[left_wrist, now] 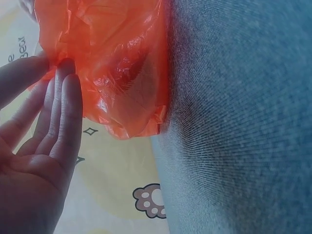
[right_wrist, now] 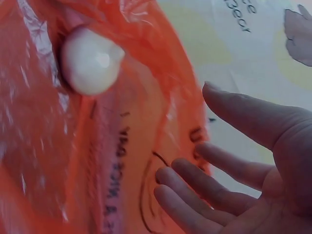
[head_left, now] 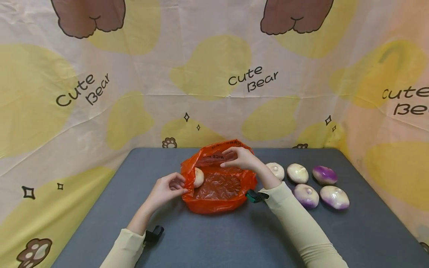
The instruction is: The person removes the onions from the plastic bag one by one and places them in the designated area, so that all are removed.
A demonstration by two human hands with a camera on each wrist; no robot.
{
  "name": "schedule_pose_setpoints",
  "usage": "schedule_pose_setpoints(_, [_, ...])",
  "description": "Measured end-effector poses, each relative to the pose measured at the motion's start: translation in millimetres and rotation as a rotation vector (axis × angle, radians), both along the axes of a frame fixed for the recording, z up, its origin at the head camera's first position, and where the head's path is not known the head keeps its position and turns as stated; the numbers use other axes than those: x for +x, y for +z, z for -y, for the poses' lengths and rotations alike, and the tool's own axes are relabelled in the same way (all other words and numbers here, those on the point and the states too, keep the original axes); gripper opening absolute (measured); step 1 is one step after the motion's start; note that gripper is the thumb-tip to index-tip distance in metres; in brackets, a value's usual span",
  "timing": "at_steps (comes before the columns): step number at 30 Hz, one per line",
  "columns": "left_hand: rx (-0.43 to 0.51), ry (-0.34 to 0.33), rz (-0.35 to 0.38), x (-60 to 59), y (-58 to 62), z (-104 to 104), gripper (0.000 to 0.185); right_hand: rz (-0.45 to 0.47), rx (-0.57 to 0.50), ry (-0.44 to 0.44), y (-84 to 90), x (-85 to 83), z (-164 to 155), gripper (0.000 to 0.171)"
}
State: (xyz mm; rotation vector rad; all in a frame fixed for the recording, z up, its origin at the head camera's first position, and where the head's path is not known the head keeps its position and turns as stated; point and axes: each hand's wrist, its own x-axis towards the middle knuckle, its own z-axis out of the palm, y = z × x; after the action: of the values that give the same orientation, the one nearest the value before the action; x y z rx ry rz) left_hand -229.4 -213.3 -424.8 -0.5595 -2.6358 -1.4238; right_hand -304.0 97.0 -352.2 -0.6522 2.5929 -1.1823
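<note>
A grey desk [head_left: 207, 238] carries an orange plastic bag [head_left: 218, 193] near the middle of its far edge, lying open with one pale turnip [head_left: 198, 177] inside. Five turnips [head_left: 306, 195], white and purple, lie in a cluster toward the far right corner, just beside the bag.

The turnip [head_left: 198, 177] in the bag [head_left: 218, 203] shows only in part, its left side behind the bag's folded rim. The nearest outside turnip [head_left: 276, 170] is half covered by the right wrist. The bag's print [right_wrist: 119, 161] is creased and unreadable. Whether the right hand [head_left: 239, 158] pinches the rim cannot be told. Both wrist views cut off the bag and palms.
</note>
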Motion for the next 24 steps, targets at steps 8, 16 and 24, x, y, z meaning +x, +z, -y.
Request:
schedule_pose_setpoints(8, [-0.006, 0.015, 0.019, 2.2, 1.9, 0, 0.025, 0.019, 0.046, 0.048, -11.1, -9.0, 35, 0.055])
schedule_pose_setpoints(16, [0.001, 0.006, 0.025, 1.1, 1.8, -1, 0.026, 0.068, 0.012, 0.024, -36.2, -19.8, 59, 0.059])
schedule_pose_setpoints(24, [-0.012, -0.005, 0.032, 18.0, 26.5, -11, 0.024, 0.147, -0.035, 0.026, -62.6, -20.5, 72, 0.059])
